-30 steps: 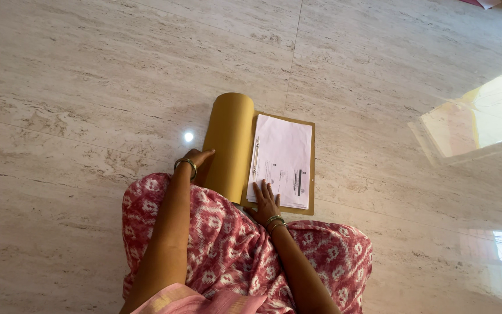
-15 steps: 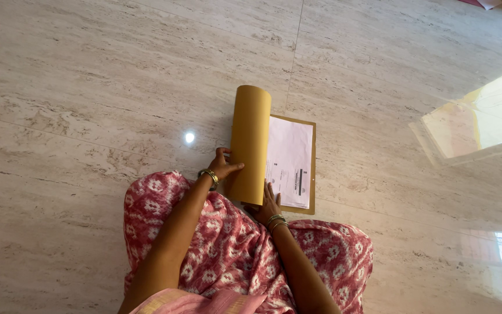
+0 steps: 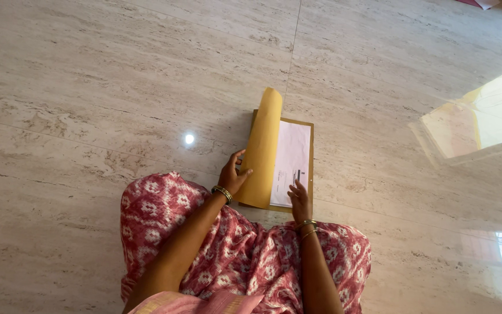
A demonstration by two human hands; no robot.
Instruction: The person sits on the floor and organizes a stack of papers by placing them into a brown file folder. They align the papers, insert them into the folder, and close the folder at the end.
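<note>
A tan cardboard file folder (image 3: 310, 168) lies on the pale stone floor in front of my knees. Its front cover (image 3: 262, 151) curves up and over toward the right, half closed over a stack of white printed papers (image 3: 293, 160). My left hand (image 3: 233, 175) presses against the outer side of the cover near its lower edge, thumb on the cover. My right hand (image 3: 299, 199) rests with fingers flat on the lower right corner of the papers. Bangles are on both wrists.
I sit on a polished marble floor (image 3: 88, 104) with my lap covered in red-and-white patterned cloth (image 3: 233, 256). A bright window reflection (image 3: 477, 122) shines on the floor at right. A light spot (image 3: 189, 138) glints left of the folder.
My left hand has swung the folder's cover from the left side up and over toward the right. My right hand has slid right, from the papers' lower left to their lower right corner.
</note>
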